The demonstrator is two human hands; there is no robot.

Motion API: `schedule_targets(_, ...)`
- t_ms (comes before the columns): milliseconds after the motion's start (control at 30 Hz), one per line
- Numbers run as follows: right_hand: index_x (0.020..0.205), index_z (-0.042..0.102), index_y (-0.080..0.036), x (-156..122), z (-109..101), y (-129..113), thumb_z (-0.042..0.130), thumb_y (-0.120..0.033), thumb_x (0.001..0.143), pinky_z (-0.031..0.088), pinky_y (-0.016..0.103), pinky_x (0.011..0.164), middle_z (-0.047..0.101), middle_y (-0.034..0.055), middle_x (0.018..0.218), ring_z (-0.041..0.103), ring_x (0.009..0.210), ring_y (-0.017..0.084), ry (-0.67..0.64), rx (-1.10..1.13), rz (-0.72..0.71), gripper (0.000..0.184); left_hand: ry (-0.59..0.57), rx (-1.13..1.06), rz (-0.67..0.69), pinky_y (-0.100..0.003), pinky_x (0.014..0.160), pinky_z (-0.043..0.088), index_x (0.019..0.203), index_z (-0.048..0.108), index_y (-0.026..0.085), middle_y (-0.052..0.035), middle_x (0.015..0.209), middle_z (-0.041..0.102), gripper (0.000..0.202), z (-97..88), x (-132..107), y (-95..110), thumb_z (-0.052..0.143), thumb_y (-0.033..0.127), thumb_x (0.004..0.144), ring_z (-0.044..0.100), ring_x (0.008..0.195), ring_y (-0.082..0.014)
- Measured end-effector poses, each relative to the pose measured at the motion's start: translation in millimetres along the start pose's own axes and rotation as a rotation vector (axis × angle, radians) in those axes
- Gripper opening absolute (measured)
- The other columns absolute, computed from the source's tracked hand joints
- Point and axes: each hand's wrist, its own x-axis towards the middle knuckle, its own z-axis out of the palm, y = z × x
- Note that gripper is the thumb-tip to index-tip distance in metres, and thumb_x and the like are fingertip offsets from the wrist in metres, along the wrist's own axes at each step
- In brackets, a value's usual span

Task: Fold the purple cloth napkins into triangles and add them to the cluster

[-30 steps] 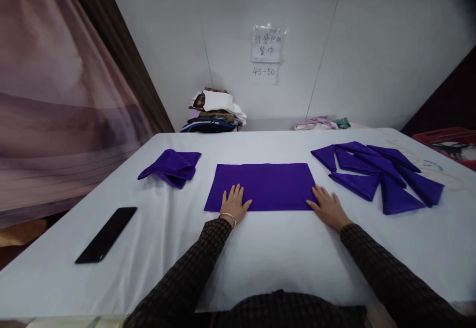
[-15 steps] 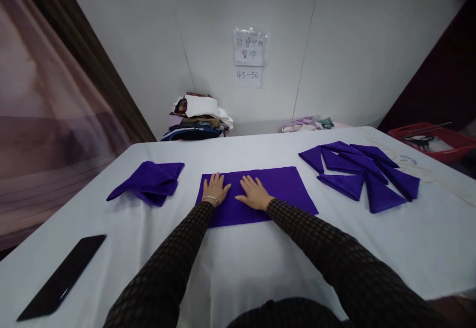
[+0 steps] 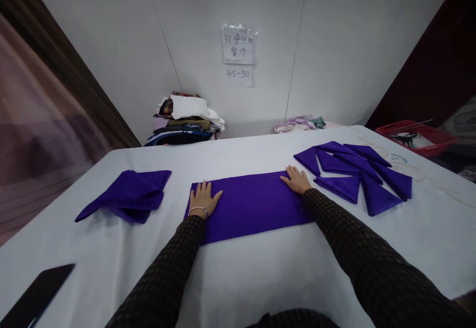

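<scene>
A purple cloth napkin (image 3: 249, 204) lies flat as a long rectangle on the white-covered table (image 3: 260, 278). My left hand (image 3: 203, 201) rests on its left end, palm down with fingers spread. At the far right corner, my right hand (image 3: 296, 180) lies flat on the cloth, fingers also apart. To the left sits a loosely crumpled purple cloth (image 3: 126, 194). Several purple napkins folded into triangles (image 3: 342, 189) form an overlapping group to the right, close to my right hand.
A dark flat phone-like slab (image 3: 40, 293) is at the near left. Behind the table are a stack of folded clothes (image 3: 186, 119) and a smaller pile of cloth (image 3: 297, 124). A red basket (image 3: 427, 144) stands at the right; a handwritten sign (image 3: 239, 50) hangs on the wall.
My right hand has slid rightward across the napkin to its far right corner. My left hand has stayed on the left end. The view has turned slightly right.
</scene>
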Motion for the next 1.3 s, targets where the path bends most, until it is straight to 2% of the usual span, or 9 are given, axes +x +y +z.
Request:
schedule_targets(167, 0.145, 0.024, -0.013, -2, 4, 2, 0.016, -0.058, 0.092, 0.013, 0.048, 0.11, 0.018, 0.0094, 0.153, 0.013, 0.14, 0.022, 0.01, -0.044, -0.006, 0.07, -0.004, -0.04, -0.019, -0.052, 0.111, 0.016, 0.14, 0.034, 0.011, -0.0132, 0.151, 0.026, 0.075, -10.5, 3, 11, 0.021, 0.062, 0.086, 0.019, 0.139, -0.0281)
schedule_targets(333, 0.145, 0.025, -0.014, -2, 9, 6, 0.016, -0.057, 0.091, 0.016, 0.051, 0.109, 0.021, 0.0103, 0.152, 0.015, 0.139, 0.025, 0.021, -0.072, -0.015, 0.069, 0.001, -0.09, 0.269, -0.048, 0.113, 0.014, 0.14, 0.034, 0.011, -0.0134, 0.151, 0.025, 0.078, -9.7, 0, 61, 0.022, 0.065, 0.086, 0.017, 0.14, -0.0275)
schedule_targets(433, 0.144, 0.026, -0.014, 0, 11, 10, 0.015, -0.057, 0.091, 0.016, 0.051, 0.109, 0.021, 0.0107, 0.152, 0.016, 0.139, 0.025, 0.033, -0.076, -0.03, 0.07, -0.012, -0.118, 0.299, -0.045, 0.114, 0.012, 0.142, 0.029, 0.01, -0.0121, 0.152, 0.022, 0.082, -2.7, 2, 75, 0.018, 0.067, 0.085, 0.015, 0.141, -0.026)
schedule_targets(533, 0.144, 0.026, -0.012, 1, 14, 13, 0.015, -0.057, 0.091, 0.016, 0.053, 0.108, 0.022, 0.0109, 0.152, 0.016, 0.139, 0.026, 0.036, -0.081, -0.039, 0.071, -0.022, -0.111, 0.227, -0.044, 0.114, 0.011, 0.143, 0.028, 0.011, -0.0098, 0.152, 0.021, 0.083, 0.7, 6, 57, 0.016, 0.069, 0.084, 0.014, 0.141, -0.0255)
schedule_targets(733, 0.143, 0.028, -0.012, 1, 17, 16, 0.014, -0.057, 0.091, 0.018, 0.053, 0.108, 0.022, 0.0111, 0.152, 0.017, 0.139, 0.026, 0.051, -0.088, -0.04, 0.07, -0.046, -0.058, -0.068, -0.054, 0.111, 0.01, 0.143, 0.027, 0.014, -0.0109, 0.153, 0.018, 0.076, -13.4, 19, -35, 0.021, 0.064, 0.086, 0.012, 0.141, -0.0287)
schedule_targets(833, 0.143, 0.028, -0.012, 1, 17, 15, 0.015, -0.057, 0.091, 0.018, 0.053, 0.108, 0.023, 0.0113, 0.151, 0.017, 0.139, 0.026, 0.053, -0.089, -0.043, 0.07, -0.035, -0.032, -0.207, -0.058, 0.109, 0.012, 0.143, 0.026, 0.009, -0.0167, 0.152, 0.018, 0.074, -25.5, 20, -64, 0.022, 0.058, 0.088, 0.013, 0.14, -0.0322)
schedule_targets(933, 0.143, 0.028, -0.012, 1, 18, 15, 0.015, -0.057, 0.091, 0.018, 0.053, 0.108, 0.022, 0.0111, 0.152, 0.017, 0.139, 0.025, 0.046, -0.094, -0.039, 0.071, 0.003, -0.02, -0.236, -0.054, 0.111, 0.013, 0.143, 0.023, 0.004, -0.0186, 0.152, 0.016, 0.073, -29.8, 8, -60, 0.02, 0.054, 0.089, 0.012, 0.141, -0.0308)
schedule_targets(1167, 0.144, 0.027, -0.012, 7, 5, 15, 0.019, -0.057, 0.09, 0.018, 0.054, 0.107, 0.021, 0.0126, 0.152, 0.017, 0.139, 0.027, -0.031, -0.091, -0.018, 0.071, 0.01, -0.041, 0.253, -0.045, 0.114, 0.009, 0.143, 0.027, 0.016, -0.0085, 0.152, 0.023, 0.08, 0.9, -60, -6, 0.02, 0.068, 0.084, 0.013, 0.141, -0.024)
schedule_targets(1300, 0.143, 0.029, -0.011, -7, -15, -29, 0.022, -0.059, 0.089, 0.014, 0.057, 0.107, 0.019, 0.0158, 0.151, 0.015, 0.139, 0.03, -0.036, -0.054, 0.035, 0.072, -0.004, -0.055, 0.232, -0.045, 0.114, 0.01, 0.143, 0.027, 0.016, -0.0084, 0.152, 0.024, 0.079, 5.5, -69, -4, 0.018, 0.068, 0.084, 0.014, 0.141, -0.024)
